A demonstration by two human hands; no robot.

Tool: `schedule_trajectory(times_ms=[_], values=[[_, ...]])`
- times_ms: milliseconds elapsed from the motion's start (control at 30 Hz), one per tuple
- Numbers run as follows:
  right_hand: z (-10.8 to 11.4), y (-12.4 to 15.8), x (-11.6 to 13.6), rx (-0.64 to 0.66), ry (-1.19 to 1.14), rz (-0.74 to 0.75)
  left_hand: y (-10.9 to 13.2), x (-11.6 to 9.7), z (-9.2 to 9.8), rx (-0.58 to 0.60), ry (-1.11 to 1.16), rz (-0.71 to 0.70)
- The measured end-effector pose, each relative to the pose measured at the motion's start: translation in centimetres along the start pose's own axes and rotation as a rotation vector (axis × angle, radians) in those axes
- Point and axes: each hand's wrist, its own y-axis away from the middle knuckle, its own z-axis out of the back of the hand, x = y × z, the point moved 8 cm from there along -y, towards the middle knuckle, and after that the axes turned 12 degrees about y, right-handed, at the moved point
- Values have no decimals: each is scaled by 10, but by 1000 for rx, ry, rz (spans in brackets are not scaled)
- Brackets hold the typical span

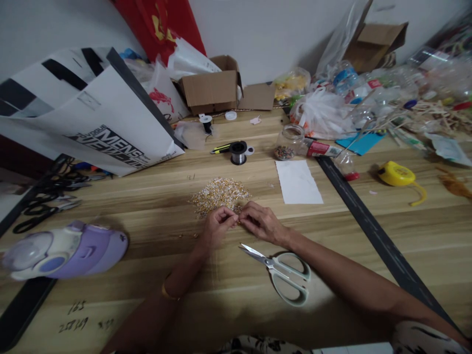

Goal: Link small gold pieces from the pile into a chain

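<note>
My left hand (217,227) and my right hand (262,222) meet fingertip to fingertip over the table. Both are closed in a pinch; a tiny gold-coloured bit shows between them, too small to name. Just beyond the fingers lies a heap of small shiny gold and silver pieces (221,192), possibly beads. Faint thin lines, perhaps thread, run down beside my left wrist. Scissors (271,263) with pale handles rest near my right forearm, their blades parted slightly and pointing toward my hands.
Farther back stand a wire spool (238,153), a yellow-black cutter (221,148) and a jar of beads (289,142). White paper (298,182) and a yellow tape measure (396,174) lie to the right. At left are a purple toy-like object (84,250), several black-handled scissors (40,211) and a large paper bag (106,118).
</note>
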Motion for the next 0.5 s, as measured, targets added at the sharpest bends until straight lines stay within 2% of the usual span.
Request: schedule_trajectory(times_ms=[333, 500], values=[[-4, 2, 0, 20, 11, 9, -2, -2, 3, -10, 29, -16], [1, -2, 0, 31, -114, -73, -2, -4, 2, 13, -3, -47]])
